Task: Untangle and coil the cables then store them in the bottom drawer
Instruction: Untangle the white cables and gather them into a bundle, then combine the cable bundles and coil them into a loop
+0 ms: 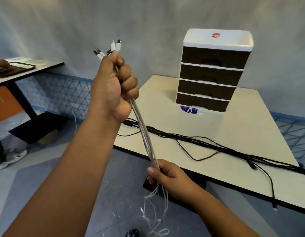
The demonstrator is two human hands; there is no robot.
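a cream table (216, 134) carries a drawer unit (211, 72) and black cables (208, 141).

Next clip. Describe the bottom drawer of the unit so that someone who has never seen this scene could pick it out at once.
On the cream rectangular table stands a white-framed plastic drawer unit holding four dark brown drawers. The bottom drawer is the lowest of these, directly above a blue round sticker on the table. Unlike the three above, it has no drawer beneath it.
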